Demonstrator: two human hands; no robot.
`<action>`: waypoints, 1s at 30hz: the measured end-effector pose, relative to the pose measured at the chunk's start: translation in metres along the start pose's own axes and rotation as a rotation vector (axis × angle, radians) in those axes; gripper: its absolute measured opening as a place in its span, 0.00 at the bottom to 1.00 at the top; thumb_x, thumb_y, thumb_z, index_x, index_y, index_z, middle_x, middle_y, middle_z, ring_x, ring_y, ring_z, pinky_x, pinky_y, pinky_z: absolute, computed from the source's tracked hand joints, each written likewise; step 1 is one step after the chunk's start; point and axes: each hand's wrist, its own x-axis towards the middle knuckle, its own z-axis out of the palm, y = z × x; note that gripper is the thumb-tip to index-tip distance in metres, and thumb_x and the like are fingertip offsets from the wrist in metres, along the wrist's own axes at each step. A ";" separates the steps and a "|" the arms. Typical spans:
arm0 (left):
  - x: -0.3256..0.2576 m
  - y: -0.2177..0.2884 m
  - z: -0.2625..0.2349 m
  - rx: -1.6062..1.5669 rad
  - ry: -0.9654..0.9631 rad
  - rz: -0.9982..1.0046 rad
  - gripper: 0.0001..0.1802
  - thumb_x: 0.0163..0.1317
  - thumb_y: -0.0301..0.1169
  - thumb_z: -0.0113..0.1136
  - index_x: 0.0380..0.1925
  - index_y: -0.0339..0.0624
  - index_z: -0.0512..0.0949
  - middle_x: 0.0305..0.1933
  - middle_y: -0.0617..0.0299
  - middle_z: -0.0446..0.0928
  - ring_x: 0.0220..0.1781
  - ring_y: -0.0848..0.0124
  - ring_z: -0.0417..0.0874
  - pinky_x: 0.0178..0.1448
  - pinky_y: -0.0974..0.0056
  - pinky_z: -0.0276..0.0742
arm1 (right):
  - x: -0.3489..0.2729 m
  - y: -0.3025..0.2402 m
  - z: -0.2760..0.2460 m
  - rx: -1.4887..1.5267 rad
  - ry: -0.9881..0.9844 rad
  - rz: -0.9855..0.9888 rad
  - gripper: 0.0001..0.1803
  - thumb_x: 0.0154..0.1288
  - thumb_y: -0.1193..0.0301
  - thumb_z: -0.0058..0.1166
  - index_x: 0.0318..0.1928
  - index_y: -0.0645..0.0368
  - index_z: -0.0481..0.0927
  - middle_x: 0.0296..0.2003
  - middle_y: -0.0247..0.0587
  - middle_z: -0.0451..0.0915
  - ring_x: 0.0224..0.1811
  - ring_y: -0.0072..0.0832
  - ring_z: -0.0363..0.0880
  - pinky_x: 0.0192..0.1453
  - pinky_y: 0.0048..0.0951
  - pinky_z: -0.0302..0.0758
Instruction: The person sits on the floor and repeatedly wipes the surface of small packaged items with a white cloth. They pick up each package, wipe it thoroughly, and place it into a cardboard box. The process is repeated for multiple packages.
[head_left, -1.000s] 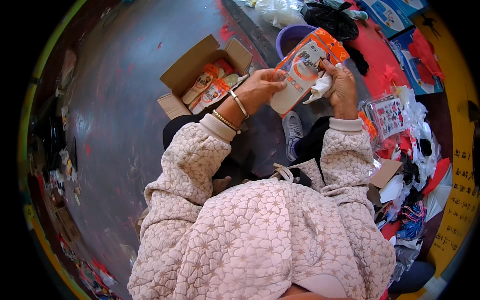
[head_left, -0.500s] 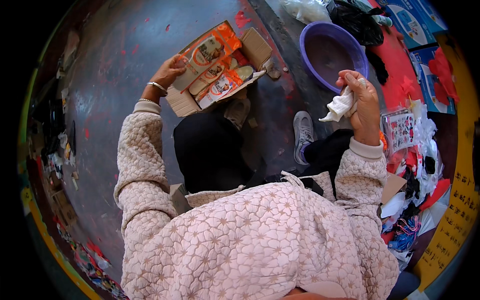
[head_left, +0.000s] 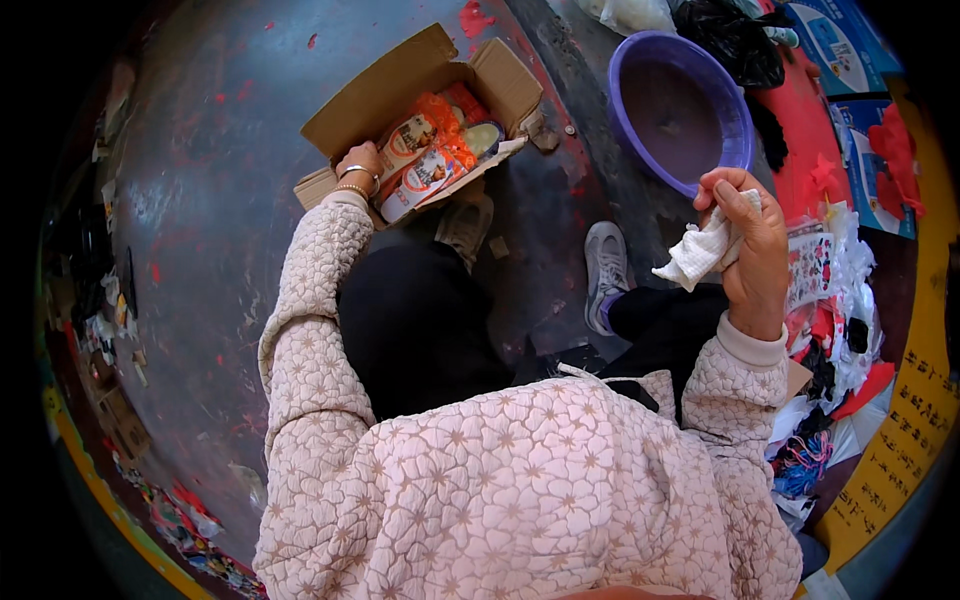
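Gripping a white cloth (head_left: 703, 254) between thumb and curled fingers, the right hand (head_left: 765, 255) sits near the basin (head_left: 738, 115), seemingly keeping the cloth clear of the packets (head_left: 428, 174). The left hand (head_left: 362, 160) reaches into the box (head_left: 375, 95); hidden fingers leave its openness and hold untold. Spread flaps probably ease access. Inside, the packets lie slanted, orange and white, shiny.

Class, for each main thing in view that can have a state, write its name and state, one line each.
Cardboard box: open, flaps spread
Packages: lying inside the box
White cloth: crumpled, held
Right hand: closed on the cloth
Left hand: at the box, grip unclear
Purple basin: upright, uncovered
Black plastic bag: crumpled
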 end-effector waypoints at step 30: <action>-0.013 0.024 -0.085 -0.046 -0.318 0.746 0.19 0.59 0.28 0.49 0.51 0.37 0.69 0.50 0.54 0.74 0.51 0.67 0.74 0.55 0.65 0.68 | -0.019 -0.020 -0.051 0.865 0.181 -0.279 0.06 0.57 0.73 0.52 0.27 0.63 0.74 0.22 0.39 0.75 0.23 0.25 0.74 0.28 0.26 0.73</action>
